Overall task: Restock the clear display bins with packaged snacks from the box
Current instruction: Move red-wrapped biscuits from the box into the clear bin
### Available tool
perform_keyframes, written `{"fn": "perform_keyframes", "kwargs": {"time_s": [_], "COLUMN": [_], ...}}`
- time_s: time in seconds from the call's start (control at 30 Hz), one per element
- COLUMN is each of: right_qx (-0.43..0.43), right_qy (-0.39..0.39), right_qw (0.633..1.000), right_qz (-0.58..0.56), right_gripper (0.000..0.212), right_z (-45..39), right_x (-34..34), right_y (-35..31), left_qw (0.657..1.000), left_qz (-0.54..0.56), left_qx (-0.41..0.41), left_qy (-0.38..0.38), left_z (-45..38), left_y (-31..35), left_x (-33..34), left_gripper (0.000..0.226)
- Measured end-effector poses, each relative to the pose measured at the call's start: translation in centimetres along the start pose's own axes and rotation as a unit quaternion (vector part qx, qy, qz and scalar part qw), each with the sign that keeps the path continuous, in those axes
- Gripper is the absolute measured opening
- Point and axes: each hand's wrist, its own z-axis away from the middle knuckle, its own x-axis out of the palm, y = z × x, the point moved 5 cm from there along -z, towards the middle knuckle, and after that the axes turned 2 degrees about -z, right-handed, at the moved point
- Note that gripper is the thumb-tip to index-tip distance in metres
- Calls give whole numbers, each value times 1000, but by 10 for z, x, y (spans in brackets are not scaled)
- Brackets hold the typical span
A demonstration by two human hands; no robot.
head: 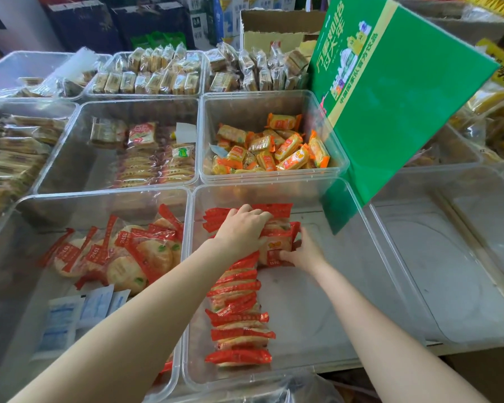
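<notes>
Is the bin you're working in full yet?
No. The bin holds one row of red packets; its right half shows bare floor.

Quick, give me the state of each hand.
Left hand: fingers curled over the red-wrapped cracker packs, gripping them.
Right hand: pinching the same row's end pack.
</notes>
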Motion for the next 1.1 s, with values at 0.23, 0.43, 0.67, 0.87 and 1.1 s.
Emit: {"fn": "perform_keyframes", "kwargs": {"time_s": [0.23,0.43,0.67,0.87,1.1], "right_qx": [-5,-277,-215,-181,-38], "right_qy": [-29,116,7,102,-34], "right_qw": [994,895,935,977,997], "right_qz": [-104,330,282,-38,54], "right_gripper": [21,25,16,16,50], "right_z": [3,18,6,3,-5], "right_x": [-31,-42,1,-47,6], "right_y": [-4,-81,-90,-60,-4], "left_qw": [999,989,996,997,997], "left_qz": [-31,-124,-84,-18,-55], "left_qx": [26,80,34,-66,-26], "left_qy": [5,21,13,35,52], "left_z": [-7,-1,10,4,-5], "left_y": [17,28,19,5,15], "left_x": [4,-3,4,4,2], "left_gripper": [26,25,26,18,28]}}
